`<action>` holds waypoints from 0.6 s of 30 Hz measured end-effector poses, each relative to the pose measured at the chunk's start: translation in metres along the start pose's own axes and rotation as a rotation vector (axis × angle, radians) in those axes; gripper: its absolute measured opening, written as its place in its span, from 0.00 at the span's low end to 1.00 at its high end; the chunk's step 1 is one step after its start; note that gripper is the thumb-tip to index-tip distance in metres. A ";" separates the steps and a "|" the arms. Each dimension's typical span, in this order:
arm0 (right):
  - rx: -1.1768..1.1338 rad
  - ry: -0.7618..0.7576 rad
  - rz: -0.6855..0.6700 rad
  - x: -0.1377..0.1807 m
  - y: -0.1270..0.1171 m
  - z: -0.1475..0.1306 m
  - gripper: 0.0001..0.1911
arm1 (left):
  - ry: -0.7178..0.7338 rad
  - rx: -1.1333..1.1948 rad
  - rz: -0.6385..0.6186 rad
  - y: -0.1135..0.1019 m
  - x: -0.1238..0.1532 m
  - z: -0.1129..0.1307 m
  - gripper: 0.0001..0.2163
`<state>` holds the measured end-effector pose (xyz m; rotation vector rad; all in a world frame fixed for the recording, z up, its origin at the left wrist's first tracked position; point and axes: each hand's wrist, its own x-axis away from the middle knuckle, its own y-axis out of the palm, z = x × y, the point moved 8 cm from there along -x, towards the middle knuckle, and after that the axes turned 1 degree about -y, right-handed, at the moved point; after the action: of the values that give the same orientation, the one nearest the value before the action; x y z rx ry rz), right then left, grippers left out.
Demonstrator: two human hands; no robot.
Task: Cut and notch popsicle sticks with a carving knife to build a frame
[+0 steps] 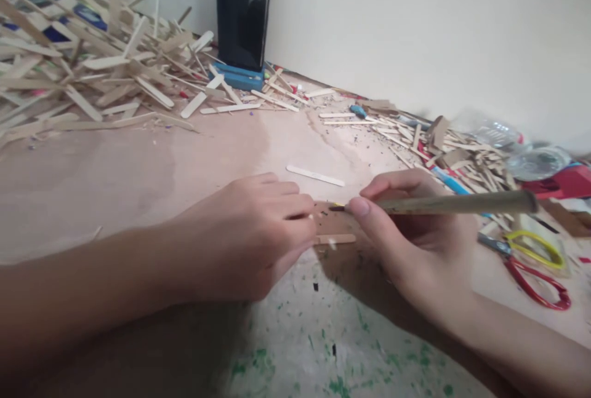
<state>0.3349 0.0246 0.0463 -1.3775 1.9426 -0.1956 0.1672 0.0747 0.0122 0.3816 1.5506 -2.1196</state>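
Right hand (pixel 415 244): fingers are grasping a wooden-handled tool (pixel 452 202), thumb pressing close to its dark tip (pixel 339 208), long handle jutting out past the hand. Left hand (pixel 258 232): fingers are curling down at the table (pixel 207 170); cannot tell whether they are pinching anything, undersides hidden. Tip is pointing toward the left fingers; contact with the table is not showing clearly.

Short stick (pixel 339 239) is lying between the hands, just below the tip in view, its left end disappearing by the left fingers. For good control here, the short grip near the tip is probably helping; steadying the stick flat and resting the hands low would be giving a cleaner stroke. Main risk: the tip is aiming at the left fingertips, so a slip could be catching them. Angling it aside would be safer, pressure staying light.

Further out, a white stick (pixel 316 176) is lying just beyond the hands, dark crumbs (pixel 316 287) are dotting the near side. Scissors (pixel 505 249) are lying beyond the right hand, by a pile of thin sticks (pixel 462 152). A bigger heap of sticks (pixel 115 66) is filling the far left, and a black panel (pixel 244 10) is standing upright on a blue base (pixel 240 76).
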 end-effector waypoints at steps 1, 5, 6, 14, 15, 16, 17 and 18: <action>-0.017 0.033 -0.007 -0.002 -0.001 0.003 0.09 | -0.018 0.020 -0.006 0.001 0.000 -0.001 0.15; -0.014 0.097 -0.095 -0.013 -0.007 0.006 0.08 | -0.061 0.073 -0.049 0.001 -0.001 -0.002 0.14; -0.003 0.100 -0.121 -0.015 -0.010 0.005 0.07 | -0.062 0.082 -0.059 0.000 -0.001 -0.002 0.14; 0.056 0.168 -0.287 -0.032 -0.026 -0.013 0.09 | -0.071 0.135 -0.096 -0.004 -0.004 -0.001 0.13; 0.051 0.189 -0.297 -0.032 -0.025 -0.013 0.10 | -0.078 0.135 -0.108 -0.003 -0.003 -0.002 0.13; 0.047 0.206 -0.300 -0.032 -0.024 -0.012 0.11 | -0.080 0.131 -0.123 -0.003 -0.002 -0.002 0.13; 0.045 0.218 -0.298 -0.032 -0.023 -0.011 0.11 | -0.080 0.126 -0.142 -0.002 -0.001 -0.002 0.12; 0.050 0.230 -0.300 -0.031 -0.022 -0.009 0.11 | -0.077 0.123 -0.149 -0.002 -0.001 -0.002 0.12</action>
<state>0.3504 0.0397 0.0785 -1.6697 1.8875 -0.5625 0.1671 0.0769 0.0135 0.2288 1.4492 -2.3224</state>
